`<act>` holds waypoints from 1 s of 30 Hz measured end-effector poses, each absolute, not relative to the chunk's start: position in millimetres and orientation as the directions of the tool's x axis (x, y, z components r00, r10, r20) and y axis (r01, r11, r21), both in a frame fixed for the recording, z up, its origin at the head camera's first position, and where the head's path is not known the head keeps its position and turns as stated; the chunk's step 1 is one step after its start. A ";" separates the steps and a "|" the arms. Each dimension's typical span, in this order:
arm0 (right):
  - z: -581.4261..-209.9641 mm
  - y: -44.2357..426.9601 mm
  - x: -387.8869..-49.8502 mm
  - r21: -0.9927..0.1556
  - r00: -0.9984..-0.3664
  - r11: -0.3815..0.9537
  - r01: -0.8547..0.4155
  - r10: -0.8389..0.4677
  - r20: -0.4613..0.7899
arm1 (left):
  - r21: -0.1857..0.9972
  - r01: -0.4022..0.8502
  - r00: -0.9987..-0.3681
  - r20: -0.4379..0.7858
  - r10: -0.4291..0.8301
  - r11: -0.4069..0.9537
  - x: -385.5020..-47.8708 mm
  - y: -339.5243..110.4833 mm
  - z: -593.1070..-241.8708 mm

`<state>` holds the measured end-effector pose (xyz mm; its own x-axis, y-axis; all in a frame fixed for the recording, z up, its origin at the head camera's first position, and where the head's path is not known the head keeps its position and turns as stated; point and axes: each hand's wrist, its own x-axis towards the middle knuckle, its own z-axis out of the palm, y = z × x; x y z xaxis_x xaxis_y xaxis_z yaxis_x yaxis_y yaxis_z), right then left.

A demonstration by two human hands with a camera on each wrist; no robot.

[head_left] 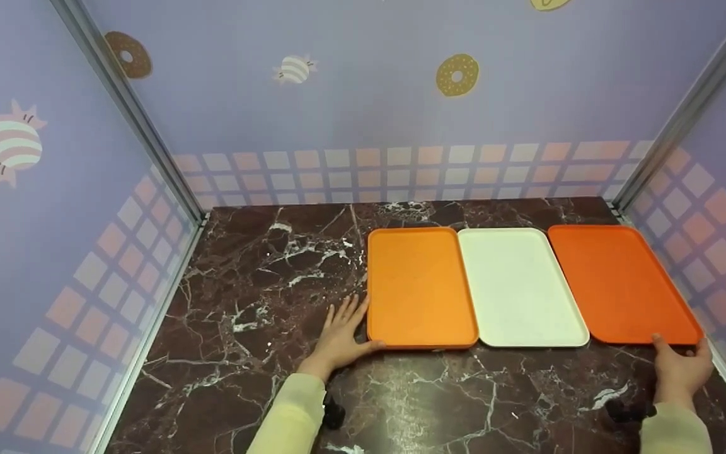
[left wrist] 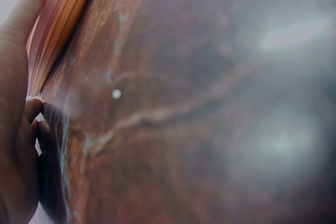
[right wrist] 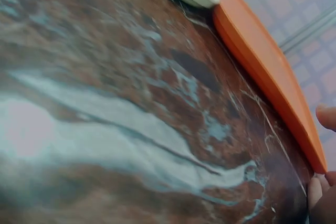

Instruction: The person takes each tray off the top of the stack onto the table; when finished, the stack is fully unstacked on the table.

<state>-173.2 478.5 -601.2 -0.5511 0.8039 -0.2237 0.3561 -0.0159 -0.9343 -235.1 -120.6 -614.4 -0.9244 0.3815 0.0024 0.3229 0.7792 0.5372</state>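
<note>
left hand and right hand at opposite ends of a row

a light-orange rectangular tray with a raised rim, a white rectangular tray with a raised rim and a red-orange rectangular tray with a raised rim lie flat, side by side, on a dark brown marble-patterned table with white veins. the white tray sits in the middle, touching its neighbours.

the left fingers are wide, spread and fairly straight. the light-orange tray lies just to their right: the forefinger is against the lower part of its left side, and the thumb reaches along the front edge by the near left corner. in the left wrist view the orange edge shows several parallel bands just beyond the hand.

the right fingers are also wide, thumb and forefinger parted around the near right corner of the red-orange tray. that tray lies ahead of them, with the thumb at its front edge and the forefinger at the corner; how firmly they press, i cannot tell.

both wrists come out of pale yellow sleeves. behind the table stands a lilac wall printed with doughnuts, a sweet and rows of pink and white squares.
</note>
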 end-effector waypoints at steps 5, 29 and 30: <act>-597.0 465.1 -170.0 -0.924 -0.572 0.034 0.380 0.794 -0.206 | 0.548 0.310 -0.926 -0.011 0.377 0.777 -234.8 -120.1 -612.8; -578.2 359.1 -193.5 -0.887 -0.814 0.427 0.174 0.570 0.114 | 0.556 0.305 -0.928 -0.010 0.374 0.773 -234.8 -120.8 -615.7; -578.5 353.3 -195.2 -0.885 -0.826 0.434 0.167 0.552 0.115 | 0.557 0.307 -0.927 -0.006 0.374 0.771 -234.8 -120.7 -615.8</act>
